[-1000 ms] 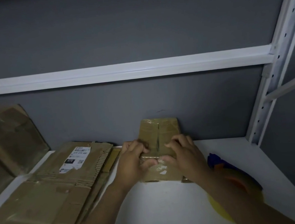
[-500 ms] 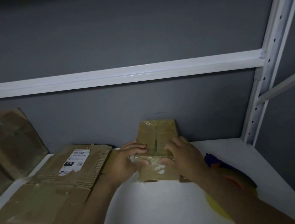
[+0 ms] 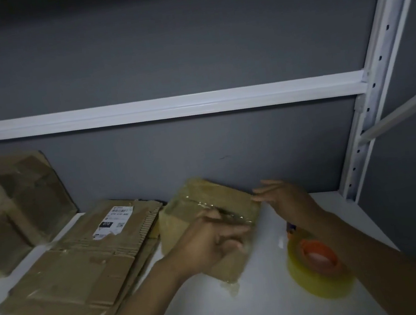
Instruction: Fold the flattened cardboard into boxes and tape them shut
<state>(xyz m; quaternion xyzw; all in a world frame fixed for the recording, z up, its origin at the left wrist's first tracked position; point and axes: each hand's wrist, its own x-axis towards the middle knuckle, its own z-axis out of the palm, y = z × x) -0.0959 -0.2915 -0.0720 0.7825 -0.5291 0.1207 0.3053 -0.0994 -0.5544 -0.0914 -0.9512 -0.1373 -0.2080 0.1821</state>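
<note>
While my left hand point(image 3: 212, 245) grips the small box point(image 3: 206, 196) from the near side, fingers curled round its edge, the box sits tilted on the white worktop point(image 3: 246, 309) close to the far wall, probably so the shiny taped seam faces up for checking. My right hand point(image 3: 283, 200) is released, its fingers straight at the box's right corner, likely to press the tape end flat. I judge the tape roll point(image 3: 320, 266) lies near right for easy reach, and flattened cardboard point(image 3: 83, 259) lies at left for the next fold.
</note>
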